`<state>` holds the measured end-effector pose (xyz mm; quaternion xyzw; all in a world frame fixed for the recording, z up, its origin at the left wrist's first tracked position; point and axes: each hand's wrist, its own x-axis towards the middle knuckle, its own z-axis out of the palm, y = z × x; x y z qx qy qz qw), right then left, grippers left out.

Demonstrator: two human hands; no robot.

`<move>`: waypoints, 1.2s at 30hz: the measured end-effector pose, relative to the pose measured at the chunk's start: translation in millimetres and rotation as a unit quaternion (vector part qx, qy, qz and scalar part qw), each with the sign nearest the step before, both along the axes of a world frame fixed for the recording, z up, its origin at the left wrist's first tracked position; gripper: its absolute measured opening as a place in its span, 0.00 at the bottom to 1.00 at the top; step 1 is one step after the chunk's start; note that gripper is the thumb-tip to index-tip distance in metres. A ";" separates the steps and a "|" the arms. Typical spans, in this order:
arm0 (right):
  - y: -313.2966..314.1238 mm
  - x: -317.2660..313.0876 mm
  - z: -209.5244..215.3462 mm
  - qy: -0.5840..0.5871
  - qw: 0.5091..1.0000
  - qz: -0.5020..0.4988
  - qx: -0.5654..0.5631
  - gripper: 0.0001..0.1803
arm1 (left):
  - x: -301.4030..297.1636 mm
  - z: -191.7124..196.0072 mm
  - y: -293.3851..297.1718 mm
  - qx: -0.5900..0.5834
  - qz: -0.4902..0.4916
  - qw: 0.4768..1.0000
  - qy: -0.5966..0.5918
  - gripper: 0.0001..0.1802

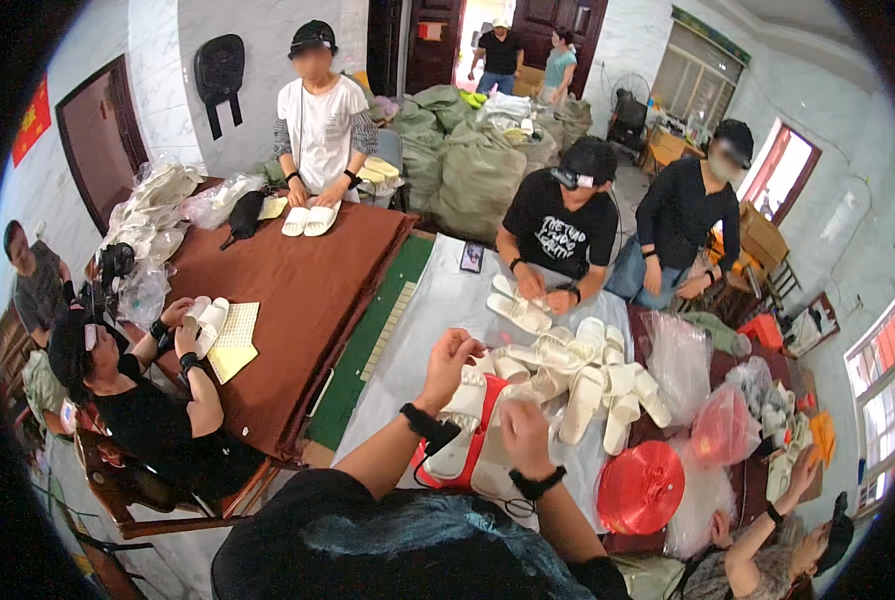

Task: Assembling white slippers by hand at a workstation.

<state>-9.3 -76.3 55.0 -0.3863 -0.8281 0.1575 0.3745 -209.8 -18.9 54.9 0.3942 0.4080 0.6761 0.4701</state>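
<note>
In front of me a bundle of white slippers (454, 424) lies on the pale table cover, with a flat red ribbon (484, 428) crossing over it. My left hand (451, 362) is raised above the far side of the bundle, its fingers bent and drawn together. Close to the ribbon's right side is my right hand (527, 432), curled with the fingers turned inward. Whatever either hand might be pinching is too small or hidden to make out. A large roll of red ribbon (640, 487) lies right of my right forearm.
A heap of loose white slippers (592, 375) lies beyond my right hand. Across the table, a person in a black T-shirt (560, 232) handles slippers. Clear plastic bags (679, 350) crowd the right side. A brown-covered table (297, 300) stands at left, with people handling slippers.
</note>
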 end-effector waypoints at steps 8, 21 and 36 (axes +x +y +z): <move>-43.3 11.9 -17.2 -0.223 0.973 0.049 0.032 0.23 | -57.3 139.2 -59.2 0.312 0.218 0.925 0.001 0.06; -8.3 -10.1 -58.8 -0.150 0.988 0.037 0.008 0.27 | -66.0 155.5 -147.5 0.367 0.329 0.837 0.238 0.06; 19.8 119.3 -40.4 -0.107 0.961 -0.224 -0.124 0.28 | -48.2 141.1 -161.5 0.239 0.287 0.840 0.394 0.04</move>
